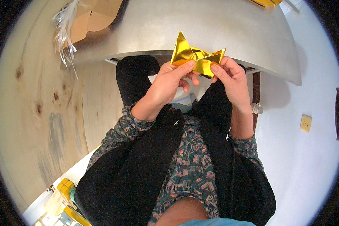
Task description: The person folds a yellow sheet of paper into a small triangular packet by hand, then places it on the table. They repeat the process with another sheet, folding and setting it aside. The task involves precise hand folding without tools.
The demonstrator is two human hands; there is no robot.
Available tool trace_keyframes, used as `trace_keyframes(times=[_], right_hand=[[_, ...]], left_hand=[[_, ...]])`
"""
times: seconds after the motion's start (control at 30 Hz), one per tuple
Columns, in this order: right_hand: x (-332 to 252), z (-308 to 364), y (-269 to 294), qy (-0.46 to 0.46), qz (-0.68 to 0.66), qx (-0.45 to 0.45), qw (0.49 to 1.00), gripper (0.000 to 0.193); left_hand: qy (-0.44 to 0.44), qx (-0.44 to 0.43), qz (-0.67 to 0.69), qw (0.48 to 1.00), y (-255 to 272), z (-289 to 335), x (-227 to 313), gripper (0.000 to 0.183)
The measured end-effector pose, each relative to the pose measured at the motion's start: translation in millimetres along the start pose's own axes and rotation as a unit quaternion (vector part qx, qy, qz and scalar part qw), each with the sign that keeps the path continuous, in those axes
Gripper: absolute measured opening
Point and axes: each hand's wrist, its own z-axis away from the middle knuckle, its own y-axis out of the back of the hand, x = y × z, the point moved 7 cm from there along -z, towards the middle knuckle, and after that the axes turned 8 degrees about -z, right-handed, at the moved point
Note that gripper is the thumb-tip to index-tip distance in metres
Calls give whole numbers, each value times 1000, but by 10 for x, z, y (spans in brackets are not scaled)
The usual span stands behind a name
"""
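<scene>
A folded piece of shiny gold foil paper (204, 67) is held between both hands, above my lap and close to the near edge of the metal table. One pointed corner stands up at its left, and a shorter flap rises at its right. My left hand (173, 77) pinches the lower left part, thumb on top, with the other fingers curled below. With thumb and fingers, my right hand (231, 77) grips the right end. The fingertips behind the paper are partly hidden.
The grey metal table (207, 22) curves across the top. On its left lie an open cardboard box (96, 20) and a bundle of clear plastic strips (66, 30). More gold paper (265, 3) sits at the far right. A wooden panel (41, 98) stands left; a wall outlet (306, 123) is right.
</scene>
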Motion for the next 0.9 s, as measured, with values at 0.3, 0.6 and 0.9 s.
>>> trace_keyframes(times=[0.3, 0.6, 0.9], right_hand=[[91, 42, -10, -105, -134, 13, 985, 19], [-33, 56, -113, -49, 29, -64, 996, 18], [-120, 75, -106, -52, 25, -92, 994, 22]], left_hand=[[3, 12, 52, 999, -28, -10, -10, 27], [5, 33, 52, 998, -23, 18, 3, 27], [-3, -50, 168, 985, -128, 30, -28, 30]])
